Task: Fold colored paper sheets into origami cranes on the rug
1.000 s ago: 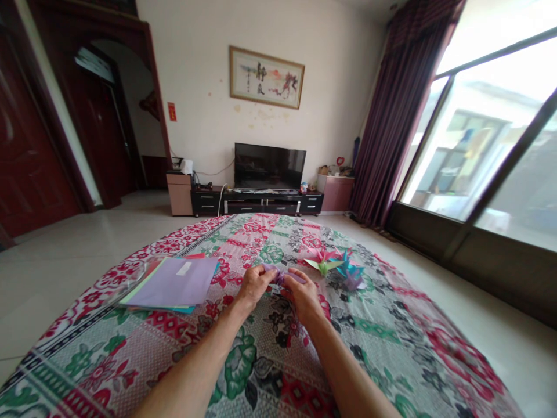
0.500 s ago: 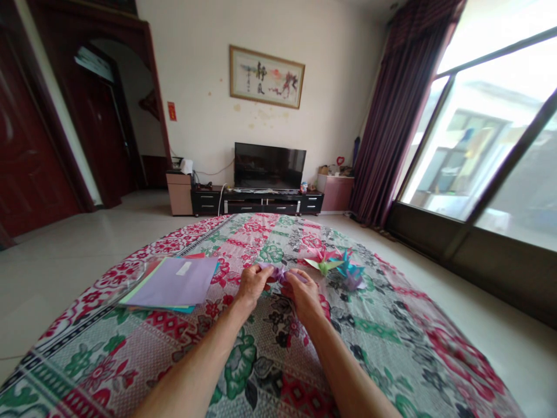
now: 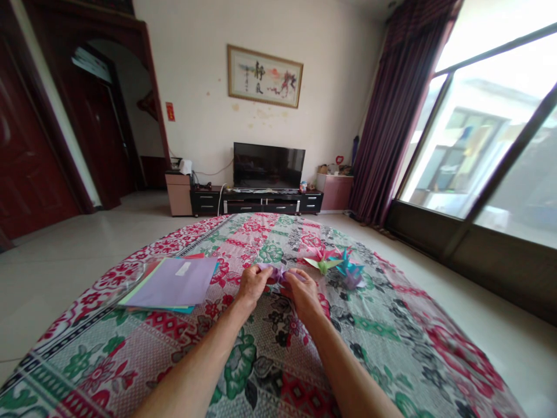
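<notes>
A folded piece of purple paper (image 3: 279, 273) is held between my two hands, above the middle of the table. My left hand (image 3: 253, 285) pinches its left end between thumb and fingers. On the other end, my right hand (image 3: 303, 290) grips it in the same way. Fingers cover much of the paper, so its full shape is hidden. To the right of my hands sit several folded paper cranes: a light green one (image 3: 323, 265), a blue one (image 3: 348, 266) and a purple one (image 3: 354, 280), with pink paper points among them.
A stack of coloured paper sheets (image 3: 169, 284), purple on top, lies at the left of the table. A patterned cloth (image 3: 256, 377) covers the round table. Farther off, a television (image 3: 268, 166) stands on a low black cabinet (image 3: 261, 203) against the wall.
Almost nothing differs. Both hands keep hold of the folded purple paper in the same place, and the view has shifted very slightly.
</notes>
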Motion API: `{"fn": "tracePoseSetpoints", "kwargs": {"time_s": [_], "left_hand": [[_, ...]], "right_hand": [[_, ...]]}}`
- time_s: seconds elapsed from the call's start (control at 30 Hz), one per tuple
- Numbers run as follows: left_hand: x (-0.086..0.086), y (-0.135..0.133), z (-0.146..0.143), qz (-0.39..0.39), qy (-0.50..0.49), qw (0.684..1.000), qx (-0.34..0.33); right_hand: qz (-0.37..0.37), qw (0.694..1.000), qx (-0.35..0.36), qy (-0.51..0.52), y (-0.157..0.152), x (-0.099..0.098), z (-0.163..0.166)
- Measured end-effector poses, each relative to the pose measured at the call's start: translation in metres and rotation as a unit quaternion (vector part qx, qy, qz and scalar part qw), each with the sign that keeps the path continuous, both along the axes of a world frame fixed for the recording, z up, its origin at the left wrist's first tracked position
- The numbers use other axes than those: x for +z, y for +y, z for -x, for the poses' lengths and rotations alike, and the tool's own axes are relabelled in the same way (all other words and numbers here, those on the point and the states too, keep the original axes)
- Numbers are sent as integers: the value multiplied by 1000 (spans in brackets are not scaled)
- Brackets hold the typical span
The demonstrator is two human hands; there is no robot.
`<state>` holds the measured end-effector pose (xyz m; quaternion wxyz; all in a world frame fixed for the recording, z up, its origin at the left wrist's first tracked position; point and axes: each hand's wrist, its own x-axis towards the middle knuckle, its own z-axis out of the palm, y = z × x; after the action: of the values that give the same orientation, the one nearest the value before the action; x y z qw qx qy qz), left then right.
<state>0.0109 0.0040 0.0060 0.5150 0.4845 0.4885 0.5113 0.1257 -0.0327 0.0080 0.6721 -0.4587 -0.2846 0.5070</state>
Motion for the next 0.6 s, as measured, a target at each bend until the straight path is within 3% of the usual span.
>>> {"fn": "tracePoseSetpoints", "kwargs": {"time_s": [0.13,0.37,0.6], "left_hand": [[-2,0,0,26,23,999,-15],[1,-3,2,27,27,994,-102],[2,-3,-1,30,26,998,-44]], "right_hand": [[4,1000,-2,-17,2,-3,0],[-2,1000,12,-12,5,-7,0],[13,999,15,-38,5,-7,-3]]}}
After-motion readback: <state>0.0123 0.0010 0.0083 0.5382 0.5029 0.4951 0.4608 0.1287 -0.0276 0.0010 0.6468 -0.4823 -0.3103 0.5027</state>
